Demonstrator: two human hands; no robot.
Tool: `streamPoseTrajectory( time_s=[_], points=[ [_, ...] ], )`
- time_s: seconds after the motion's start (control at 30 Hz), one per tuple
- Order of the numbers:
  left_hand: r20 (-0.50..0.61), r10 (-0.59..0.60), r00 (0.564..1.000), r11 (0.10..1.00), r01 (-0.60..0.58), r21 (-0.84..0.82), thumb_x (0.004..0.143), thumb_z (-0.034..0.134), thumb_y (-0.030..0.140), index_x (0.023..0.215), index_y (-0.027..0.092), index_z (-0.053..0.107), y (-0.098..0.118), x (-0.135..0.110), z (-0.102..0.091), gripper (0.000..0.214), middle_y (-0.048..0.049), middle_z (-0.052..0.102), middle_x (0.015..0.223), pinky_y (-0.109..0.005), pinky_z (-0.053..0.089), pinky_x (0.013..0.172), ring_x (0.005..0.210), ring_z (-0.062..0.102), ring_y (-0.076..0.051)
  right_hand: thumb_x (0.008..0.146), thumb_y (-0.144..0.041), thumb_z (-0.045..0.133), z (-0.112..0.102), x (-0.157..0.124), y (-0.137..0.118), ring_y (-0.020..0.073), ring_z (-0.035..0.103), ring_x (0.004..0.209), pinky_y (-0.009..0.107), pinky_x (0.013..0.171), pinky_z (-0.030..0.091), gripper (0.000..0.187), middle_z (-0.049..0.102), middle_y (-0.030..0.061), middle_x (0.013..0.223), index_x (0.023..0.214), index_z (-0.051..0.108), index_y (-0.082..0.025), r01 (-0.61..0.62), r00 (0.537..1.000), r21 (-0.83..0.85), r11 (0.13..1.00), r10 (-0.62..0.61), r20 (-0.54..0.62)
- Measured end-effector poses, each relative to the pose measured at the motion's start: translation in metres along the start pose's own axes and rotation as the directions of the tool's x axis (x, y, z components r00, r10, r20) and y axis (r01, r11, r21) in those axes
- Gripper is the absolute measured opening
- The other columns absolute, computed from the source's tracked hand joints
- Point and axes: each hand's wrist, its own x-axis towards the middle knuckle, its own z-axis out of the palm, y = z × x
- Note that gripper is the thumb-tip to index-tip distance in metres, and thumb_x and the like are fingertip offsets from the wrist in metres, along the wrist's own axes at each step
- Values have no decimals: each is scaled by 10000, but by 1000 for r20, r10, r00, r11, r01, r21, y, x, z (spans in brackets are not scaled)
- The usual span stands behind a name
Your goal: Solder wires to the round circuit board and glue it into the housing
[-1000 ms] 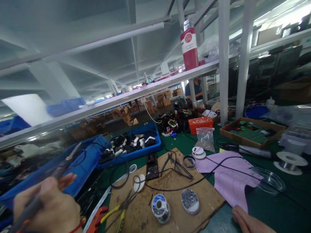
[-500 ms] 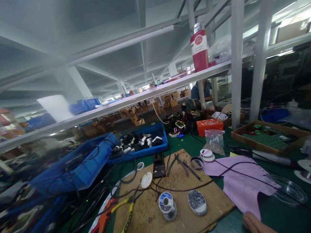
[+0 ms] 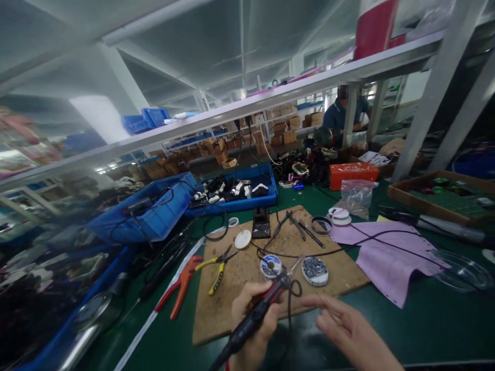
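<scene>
My left hand (image 3: pixel 253 314) is closed around the handle of a black and red soldering iron (image 3: pixel 251 322). Its slim metal tip points up and right, over the board between a solder spool (image 3: pixel 270 267) and a round grey-topped tin (image 3: pixel 314 271). A thin black cable (image 3: pixel 289 314) loops near the iron's front end and hangs down beside it. My right hand (image 3: pixel 344 324) holds nothing; its index finger stretches left toward that cable, the other fingers loosely bent. Whether the fingertip touches the cable I cannot tell.
Yellow-handled pliers (image 3: pixel 217 268), orange-handled cutters (image 3: pixel 183 286), dark pliers (image 3: pixel 289 225) and a black stand (image 3: pixel 261 223) lie around the brown board (image 3: pixel 240 319). Blue bins (image 3: pixel 150 211) stand left, pink sheets (image 3: pixel 386 263) right. A person (image 3: pixel 340 111) is behind the shelf (image 3: pixel 232 111).
The view has tipped downward. My left hand has come into view holding the soldering iron. The right hand, earlier only partly seen at the lower right edge, now reaches in beside it.
</scene>
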Motion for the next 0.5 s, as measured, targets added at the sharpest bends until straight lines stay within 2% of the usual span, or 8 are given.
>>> streamPoseTrajectory(
  time_s=[0.07,0.13,0.23,0.33,0.43,0.47,0.5],
  points=[
    [86,-13,996,997,19,-73,814,673,266,1020,253,643,-10,-9,6,209,-21,711,907,-254,565,711,786,690,-165,813,-680,625,21,8,-7,81,216,498,187,446,194,586,274,-62,570,1088,646,-163,-17,999,183,983,9,44],
    [118,0,993,988,18,-153,823,668,252,1046,281,645,-13,-14,7,227,-15,706,972,-247,559,766,865,684,-159,833,-641,641,34,13,-9,74,133,504,201,447,121,543,213,-77,577,1055,628,-146,-30,999,325,945,23,26],
    [145,30,989,980,-1,-200,816,681,222,1059,305,652,-12,-19,8,258,-9,694,1079,-248,535,864,1006,659,-165,840,-571,689,43,13,-7,69,117,525,212,471,115,456,226,-74,614,962,603,-140,-67,997,426,902,77,-7],
    [191,-12,982,986,44,-164,807,701,226,1078,307,650,-10,-20,5,287,-12,682,1141,-269,507,928,1093,627,-182,833,-546,713,48,11,-5,67,124,531,220,478,126,428,241,-72,631,885,576,-143,-79,995,465,882,100,-20],
    [287,-121,950,991,133,-23,798,716,273,1162,296,625,-7,-16,-13,376,-31,684,1131,-272,507,896,1026,638,-178,805,-549,740,50,12,-5,67,124,526,219,475,135,452,238,-80,619,930,582,-144,-50,992,489,871,102,-80],
    [285,-178,942,984,177,31,809,699,300,1182,277,618,-6,-14,-23,382,-40,695,1082,-273,515,865,972,649,-175,793,-555,748,50,12,-5,68,119,523,219,471,131,476,233,-84,613,963,586,-141,-40,989,494,868,106,-106],
    [239,-239,941,971,228,73,824,674,329,1190,253,616,-5,-14,-35,378,-48,702,1030,-274,524,836,920,659,-172,780,-559,758,50,13,-5,68,113,520,219,466,127,502,226,-88,607,989,586,-136,-29,985,498,867,109,-134]
  ],
)
